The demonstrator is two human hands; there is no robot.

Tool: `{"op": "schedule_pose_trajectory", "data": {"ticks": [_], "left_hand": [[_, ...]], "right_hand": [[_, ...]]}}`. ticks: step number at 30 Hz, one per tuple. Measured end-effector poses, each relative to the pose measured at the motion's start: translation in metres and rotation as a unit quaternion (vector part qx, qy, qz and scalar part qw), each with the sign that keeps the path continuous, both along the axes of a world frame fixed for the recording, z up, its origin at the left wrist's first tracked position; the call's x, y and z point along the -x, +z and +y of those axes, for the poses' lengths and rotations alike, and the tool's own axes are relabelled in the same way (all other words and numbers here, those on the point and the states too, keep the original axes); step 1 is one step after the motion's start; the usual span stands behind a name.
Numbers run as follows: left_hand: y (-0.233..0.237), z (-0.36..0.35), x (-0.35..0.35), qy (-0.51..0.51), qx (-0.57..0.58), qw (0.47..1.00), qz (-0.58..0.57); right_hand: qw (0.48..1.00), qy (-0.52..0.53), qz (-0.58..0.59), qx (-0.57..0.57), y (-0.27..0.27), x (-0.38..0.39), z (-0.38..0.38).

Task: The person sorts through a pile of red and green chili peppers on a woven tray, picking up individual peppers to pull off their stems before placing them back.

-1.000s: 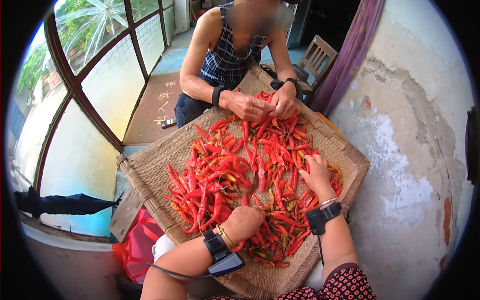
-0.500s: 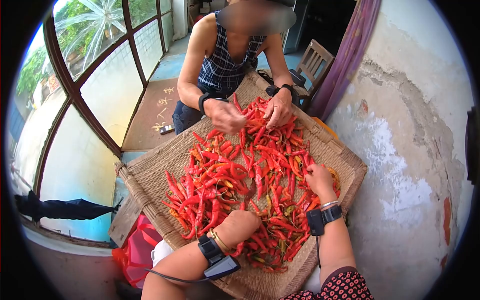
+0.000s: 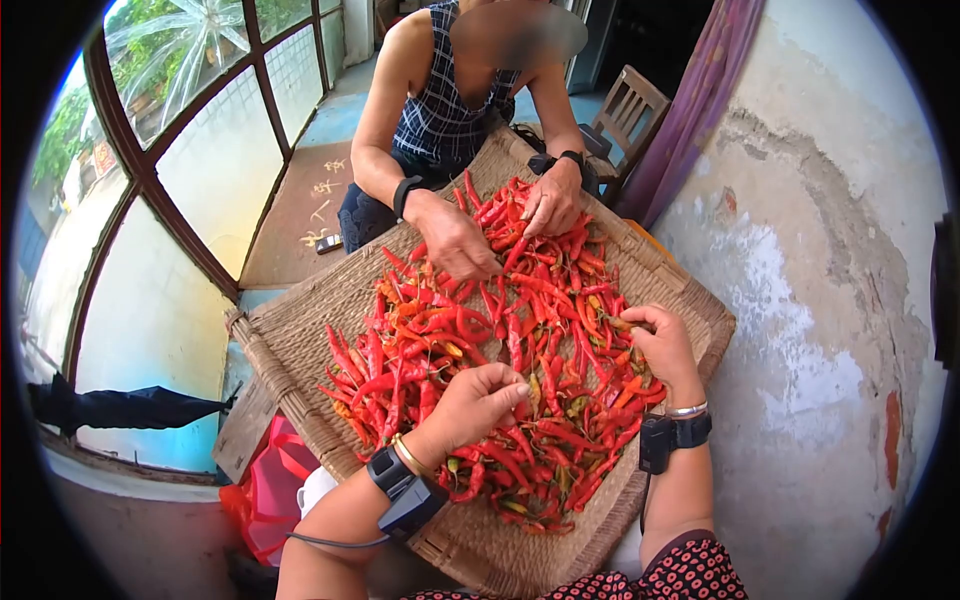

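Observation:
Red chili peppers (image 3: 560, 440), a few orange or greenish, lie heaped on a square woven tray (image 3: 300, 345). Over the near left part of the heap is my left hand (image 3: 478, 405), thumb and fingertips pressed together; anything between them is too small to make out. At the right side of the heap, my right hand (image 3: 657, 340) pinches a greenish-brown pepper (image 3: 622, 323) between thumb and fingers. Across the tray, both hands of a co-worker (image 3: 455, 235) are down among the peppers at the far side.
A co-worker (image 3: 450, 110) sits opposite, behind the tray. A wooden chair (image 3: 630, 115) and purple curtain (image 3: 700, 110) are beyond, a rough wall (image 3: 800, 330) on the right. Framed windows (image 3: 190, 190), a black umbrella (image 3: 140, 410) and a pink bag (image 3: 280, 490) are on the left.
My left hand has risen a little, its thumb now visible. My right hand has lifted slightly, now showing a greenish-brown pepper. The co-worker's left-side hand has lowered into the peppers.

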State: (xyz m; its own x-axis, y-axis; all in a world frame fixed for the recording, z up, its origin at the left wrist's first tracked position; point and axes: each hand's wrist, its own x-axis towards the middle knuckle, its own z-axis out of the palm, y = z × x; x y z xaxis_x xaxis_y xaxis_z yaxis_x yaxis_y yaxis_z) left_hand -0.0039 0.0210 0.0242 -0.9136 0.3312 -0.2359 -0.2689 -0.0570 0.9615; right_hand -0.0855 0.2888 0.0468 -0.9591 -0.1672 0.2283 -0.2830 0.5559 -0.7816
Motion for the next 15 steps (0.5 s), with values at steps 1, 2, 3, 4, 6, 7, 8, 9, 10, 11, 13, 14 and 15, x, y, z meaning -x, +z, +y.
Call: {"op": "schedule_pose_trajectory", "data": {"ticks": [1,2,3,4,6,7,8,9,10,11,13,14,15], "left_hand": [[-0.001,0.000,0.000,0.019,-0.029,0.999,-0.002],[-0.001,0.001,0.000,0.035,-0.045,0.998,-0.006],[-0.001,0.001,0.001,0.040,-0.045,0.998,-0.017],[-0.001,0.000,0.001,0.045,-0.045,0.998,-0.027],[-0.002,0.000,0.002,0.048,-0.061,0.996,-0.043],[-0.004,0.000,0.003,0.060,-0.076,0.995,-0.032],[-0.007,0.000,0.004,0.071,-0.091,0.993,-0.022],[-0.009,-0.001,0.004,0.077,-0.137,0.987,-0.042],[-0.010,0.000,0.004,0.076,-0.137,0.987,-0.044],[-0.010,0.000,0.004,0.102,-0.152,0.982,-0.053],[-0.014,-0.002,0.005,0.137,-0.196,0.968,-0.074],[-0.014,-0.002,0.005,0.137,-0.196,0.968,-0.077],[-0.012,-0.003,0.006,0.146,-0.226,0.960,-0.084]], "right_hand": [[1.000,-0.001,-0.003,0.000,0.006,-0.003,-0.003],[0.994,0.028,-0.106,-0.005,0.015,-0.006,-0.009],[0.976,0.056,-0.209,-0.009,0.019,-0.009,-0.014],[0.975,0.054,-0.214,-0.009,0.018,-0.008,-0.018],[0.972,0.048,-0.228,0.002,0.014,-0.004,-0.026],[0.966,0.035,-0.209,0.145,0.006,-0.002,-0.031],[0.966,0.035,-0.211,0.145,0.001,-0.002,-0.039],[0.980,0.021,-0.063,0.190,0.000,-0.002,-0.055],[0.969,0.006,0.088,0.230,-0.001,-0.002,-0.062],[0.969,0.004,0.087,0.229,-0.002,-0.003,-0.062],[0.992,0.080,0.008,0.098,-0.007,-0.007,-0.060],[0.992,0.119,-0.034,0.032,-0.010,-0.010,-0.060],[0.981,0.176,-0.077,0.011,-0.009,-0.016,-0.064]]}}
